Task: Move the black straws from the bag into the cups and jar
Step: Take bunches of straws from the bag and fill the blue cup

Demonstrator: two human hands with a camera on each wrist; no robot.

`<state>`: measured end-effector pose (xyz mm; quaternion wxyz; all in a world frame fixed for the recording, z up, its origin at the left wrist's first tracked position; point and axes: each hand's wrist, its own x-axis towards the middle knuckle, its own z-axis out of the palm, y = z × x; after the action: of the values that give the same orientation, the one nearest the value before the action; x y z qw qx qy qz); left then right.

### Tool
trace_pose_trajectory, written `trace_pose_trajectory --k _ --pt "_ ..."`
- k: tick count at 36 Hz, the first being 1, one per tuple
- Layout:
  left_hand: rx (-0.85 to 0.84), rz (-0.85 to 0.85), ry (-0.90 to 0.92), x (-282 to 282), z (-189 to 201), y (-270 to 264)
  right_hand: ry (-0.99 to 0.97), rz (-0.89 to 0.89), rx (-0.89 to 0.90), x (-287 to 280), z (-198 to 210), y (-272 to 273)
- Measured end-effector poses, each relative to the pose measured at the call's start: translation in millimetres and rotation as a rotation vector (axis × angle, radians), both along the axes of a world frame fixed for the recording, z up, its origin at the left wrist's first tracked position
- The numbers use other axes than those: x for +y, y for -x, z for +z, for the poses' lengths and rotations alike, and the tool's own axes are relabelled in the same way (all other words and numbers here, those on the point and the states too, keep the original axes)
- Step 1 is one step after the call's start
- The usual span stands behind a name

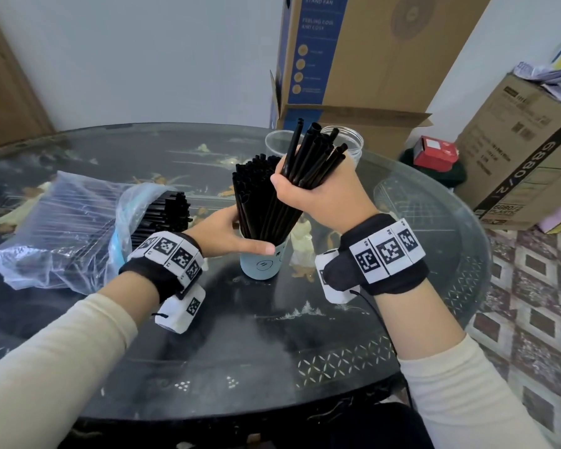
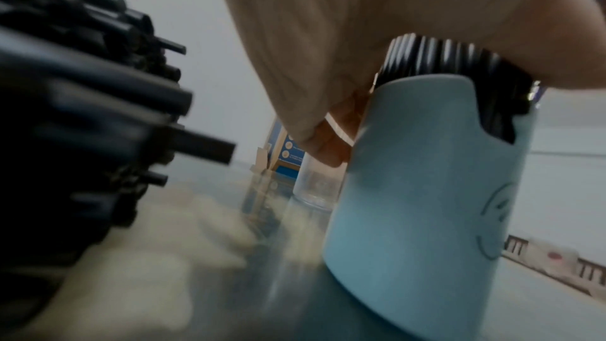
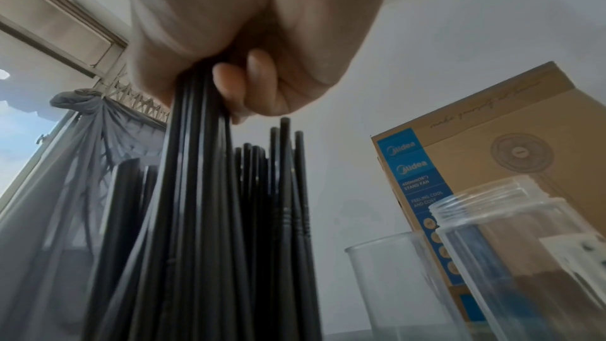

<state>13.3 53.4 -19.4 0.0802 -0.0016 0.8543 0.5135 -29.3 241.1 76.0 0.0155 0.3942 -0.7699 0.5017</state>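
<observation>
A light blue cup point(image 1: 261, 265) point(image 2: 420, 204) stands mid-table, packed with black straws point(image 1: 256, 189). My left hand point(image 1: 227, 231) curls round that bundle right at the cup's rim, thumb across the front. My right hand point(image 1: 318, 196) point(image 3: 246, 35) grips a second bunch of black straws point(image 1: 314, 150) point(image 3: 196, 217); they slant down into the same cup. To the left lies a clear plastic bag point(image 1: 62, 228), with more straws point(image 1: 172, 212) point(image 2: 82, 113) sticking out of its mouth. A clear cup point(image 1: 277, 140) point(image 3: 393, 289) and a clear jar point(image 1: 348, 137) point(image 3: 524, 256) stand behind, both without straws.
The round dark glass-topped table point(image 1: 240, 351) curves away at the right. Behind it stands a tall fan carton point(image 1: 353, 59). At the right are another cardboard box point(image 1: 525, 157) and a small red box point(image 1: 434, 152).
</observation>
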Motion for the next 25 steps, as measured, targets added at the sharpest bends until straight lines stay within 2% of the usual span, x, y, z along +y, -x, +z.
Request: trace_pose_trajectory --k 9,17,25 --pt "0.044 0.014 -0.001 7 1 2 -0.02 -0.035 0.052 -3 -5 0" --pt "-0.006 -0.013 -0.013 8 2 -3 -0.02 -0.072 0.035 -5 -13 -4" --pt "0.025 0.023 -0.194 8 -10 -10 -0.064 -0.106 0.034 -10 -29 -7"
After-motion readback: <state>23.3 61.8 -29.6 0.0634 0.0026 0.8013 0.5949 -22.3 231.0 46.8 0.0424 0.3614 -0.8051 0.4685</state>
